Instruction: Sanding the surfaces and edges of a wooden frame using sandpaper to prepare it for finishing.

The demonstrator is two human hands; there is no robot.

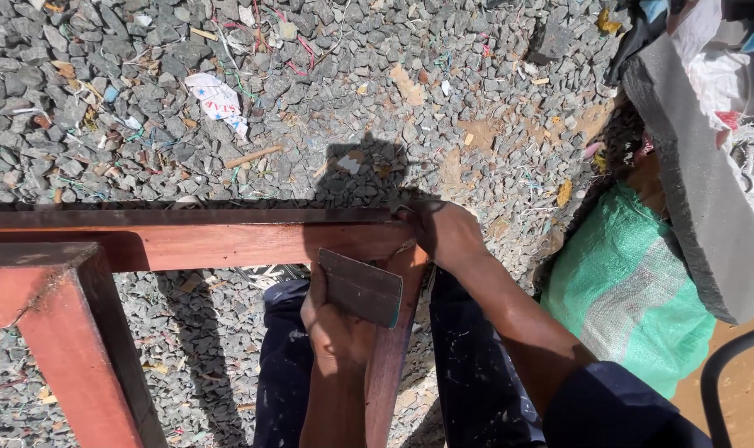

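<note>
My left hand [334,319] grips a sheet of sandpaper [360,288] flat against the red wooden frame [228,241], at its near-right corner. My right hand [447,232] clamps that corner's far edge. The upright post [389,357] runs toward me; gravel [327,99] lies beneath.

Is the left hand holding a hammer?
No, the left hand holds a flat grey sheet against the red wooden frame.
</note>
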